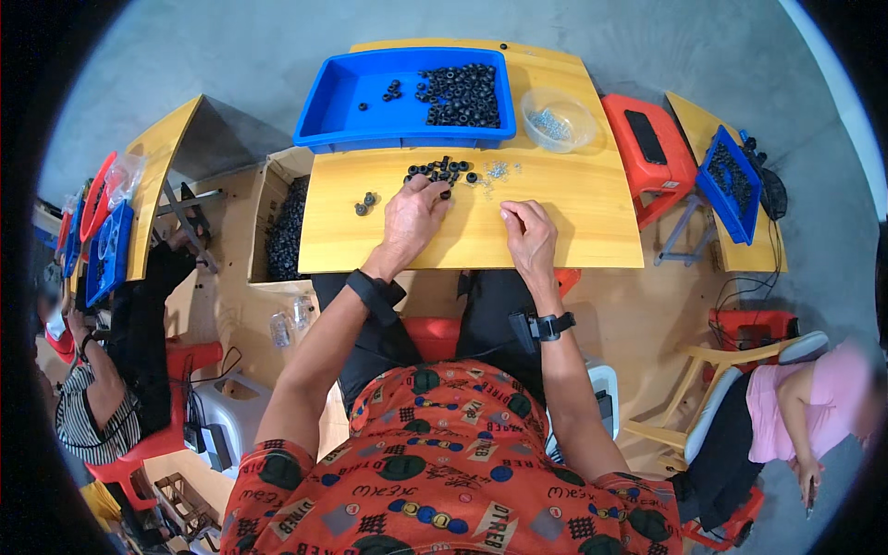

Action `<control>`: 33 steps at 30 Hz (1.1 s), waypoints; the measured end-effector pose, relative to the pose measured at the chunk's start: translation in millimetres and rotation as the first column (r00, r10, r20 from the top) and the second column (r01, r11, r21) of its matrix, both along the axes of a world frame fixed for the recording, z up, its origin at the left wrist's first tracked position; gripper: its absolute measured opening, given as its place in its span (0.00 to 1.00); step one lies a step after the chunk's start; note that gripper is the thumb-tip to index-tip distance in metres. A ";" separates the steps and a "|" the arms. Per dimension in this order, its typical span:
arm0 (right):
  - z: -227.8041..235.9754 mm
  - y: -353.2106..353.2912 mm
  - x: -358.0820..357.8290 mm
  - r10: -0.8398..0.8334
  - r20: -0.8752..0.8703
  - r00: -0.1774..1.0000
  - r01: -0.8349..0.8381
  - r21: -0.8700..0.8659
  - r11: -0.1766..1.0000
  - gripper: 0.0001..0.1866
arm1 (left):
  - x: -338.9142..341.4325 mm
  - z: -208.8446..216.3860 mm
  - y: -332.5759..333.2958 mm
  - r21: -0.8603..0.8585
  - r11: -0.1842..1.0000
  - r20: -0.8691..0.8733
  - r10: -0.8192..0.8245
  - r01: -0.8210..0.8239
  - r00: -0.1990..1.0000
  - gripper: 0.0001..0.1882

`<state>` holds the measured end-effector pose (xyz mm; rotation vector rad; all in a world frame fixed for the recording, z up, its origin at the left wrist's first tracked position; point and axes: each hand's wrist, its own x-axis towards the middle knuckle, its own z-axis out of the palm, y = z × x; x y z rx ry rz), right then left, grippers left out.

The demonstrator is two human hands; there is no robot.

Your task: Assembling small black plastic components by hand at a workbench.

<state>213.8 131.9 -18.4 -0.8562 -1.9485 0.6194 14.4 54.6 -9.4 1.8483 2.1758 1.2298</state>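
Left hand (413, 218) flat-ish on wooden table (573, 231), fingertips bunched on black rubber ring (445, 193) at near edge of ring pile (442, 171). Right hand (531, 231) near it, grip pinched shut on something tiny, can't make out what. Small metal bits (498, 170) just beside pile. Blue tray (351, 102) with more rings behind, clear bowl (558, 118) right of tray. Two stray rings (365, 203) left of hand.

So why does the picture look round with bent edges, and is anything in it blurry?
Head view: a fisheye lens leaves black corners and bows the table edges toward the rim. Light is soft and even; shadows lie faint under the left hand and right hand. The centre is sharp, down to the black rings and the blue tray; a person at the right rim is blurred.
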 end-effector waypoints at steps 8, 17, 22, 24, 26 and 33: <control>10.2 -0.7 -3.6 -0.037 -0.034 0.999 0.029 -0.217 0.976 0.06 | 0.6 -15.1 -10.7 0.088 0.996 0.107 -0.013 0.004 0.994 0.09; 12.3 6.2 -54.3 -0.049 0.148 0.988 0.014 0.231 0.973 0.05 | 1.4 -13.4 -18.6 0.117 0.993 0.458 -0.060 0.007 0.887 0.12; 5.4 10.2 -63.1 -0.062 0.300 0.952 -0.017 0.254 0.967 0.03 | -1.6 -15.8 -20.7 0.100 0.995 0.548 -0.034 -0.026 0.836 0.12; 5.0 10.8 -64.4 -0.057 0.241 0.969 -0.006 0.253 0.967 0.02 | -1.5 -8.8 -22.4 0.105 0.995 0.510 -0.049 -0.005 0.859 0.12; 8.1 8.4 -63.1 -0.003 0.173 0.985 -0.033 0.202 0.979 0.02 | -0.4 -6.9 -21.8 0.133 0.991 0.547 -0.061 -0.015 0.835 0.12; 28.9 -25.3 -56.0 0.167 -0.102 0.981 -0.187 -0.233 0.954 0.05 | -8.4 -26.6 -20.9 0.216 0.976 0.806 -0.179 0.001 0.564 0.15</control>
